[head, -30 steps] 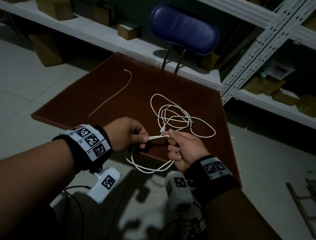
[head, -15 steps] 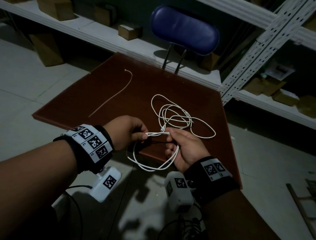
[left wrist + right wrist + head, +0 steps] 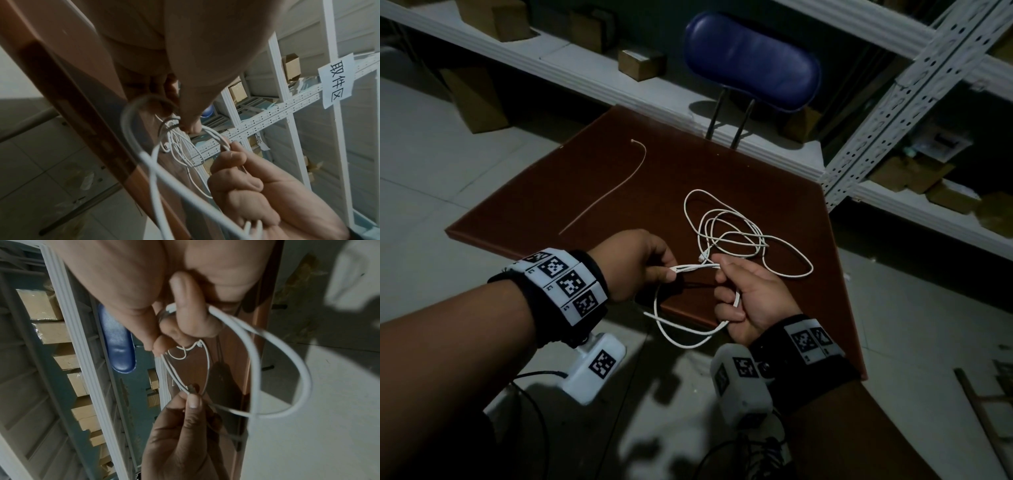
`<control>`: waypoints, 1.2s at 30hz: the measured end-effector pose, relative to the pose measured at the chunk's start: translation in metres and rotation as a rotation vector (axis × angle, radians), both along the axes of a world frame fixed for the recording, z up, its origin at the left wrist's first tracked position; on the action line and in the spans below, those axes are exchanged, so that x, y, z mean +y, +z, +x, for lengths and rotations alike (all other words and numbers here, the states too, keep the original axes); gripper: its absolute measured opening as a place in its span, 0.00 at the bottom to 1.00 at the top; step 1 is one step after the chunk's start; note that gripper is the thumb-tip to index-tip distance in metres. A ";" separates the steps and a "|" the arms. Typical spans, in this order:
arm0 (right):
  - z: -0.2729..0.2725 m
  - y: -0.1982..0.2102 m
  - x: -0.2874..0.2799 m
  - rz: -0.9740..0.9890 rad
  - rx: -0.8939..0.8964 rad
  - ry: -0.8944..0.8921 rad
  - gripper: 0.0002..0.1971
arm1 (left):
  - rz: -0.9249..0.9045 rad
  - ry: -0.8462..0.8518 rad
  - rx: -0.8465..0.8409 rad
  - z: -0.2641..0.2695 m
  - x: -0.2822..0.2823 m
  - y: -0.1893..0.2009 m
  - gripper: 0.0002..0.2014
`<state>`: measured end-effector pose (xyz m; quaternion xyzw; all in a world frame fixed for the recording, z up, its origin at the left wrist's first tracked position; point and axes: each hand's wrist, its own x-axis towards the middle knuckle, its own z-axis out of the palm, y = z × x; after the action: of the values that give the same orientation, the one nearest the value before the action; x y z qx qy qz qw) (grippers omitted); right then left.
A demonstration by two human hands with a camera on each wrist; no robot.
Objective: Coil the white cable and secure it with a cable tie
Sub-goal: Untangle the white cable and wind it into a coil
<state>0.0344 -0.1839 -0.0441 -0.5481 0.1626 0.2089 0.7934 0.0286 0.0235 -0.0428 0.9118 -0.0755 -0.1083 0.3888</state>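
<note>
The white cable (image 3: 736, 236) lies in loose loops on the brown table (image 3: 585, 192). Part of it runs to both hands at the near edge. My left hand (image 3: 640, 263) pinches the cable strands (image 3: 695, 268) between thumb and fingers. My right hand (image 3: 750, 298) curls round the cable and holds a hanging loop (image 3: 681, 337) that droops below the table edge. In the right wrist view the loop (image 3: 287, 369) swings wide from my right fingers (image 3: 191, 313), and the left hand (image 3: 185, 434) pinches near a connector. A thin pale cable tie (image 3: 616, 190) lies straight on the table's left part, apart from both hands.
A blue padded chair back (image 3: 753, 61) stands behind the table. White metal shelving (image 3: 893, 109) with cardboard boxes (image 3: 642, 63) runs behind and to the right. Pale floor tiles (image 3: 421, 171) lie to the left and below the table edge.
The hanging loop has grown larger and now runs through my right palm. My right hand has opened its grip wider round the cable; the left hand keeps its pinch.
</note>
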 end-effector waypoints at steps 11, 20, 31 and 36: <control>0.001 0.000 0.002 0.099 -0.019 -0.019 0.08 | -0.561 0.208 0.150 -0.002 -0.004 -0.005 0.04; 0.001 -0.002 0.003 0.072 -0.027 0.015 0.04 | -0.887 0.411 0.255 0.000 -0.012 -0.003 0.14; 0.005 -0.011 0.000 -0.417 -0.285 -0.037 0.21 | -1.000 0.455 0.272 0.004 -0.011 -0.005 0.14; -0.007 -0.003 -0.002 -0.672 -0.431 0.125 0.34 | -1.124 0.422 0.346 0.003 -0.011 0.004 0.16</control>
<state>0.0269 -0.1859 -0.0469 -0.8169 0.0181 0.0723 0.5719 0.0318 0.0126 -0.0389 0.5323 0.1248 -0.1188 0.8288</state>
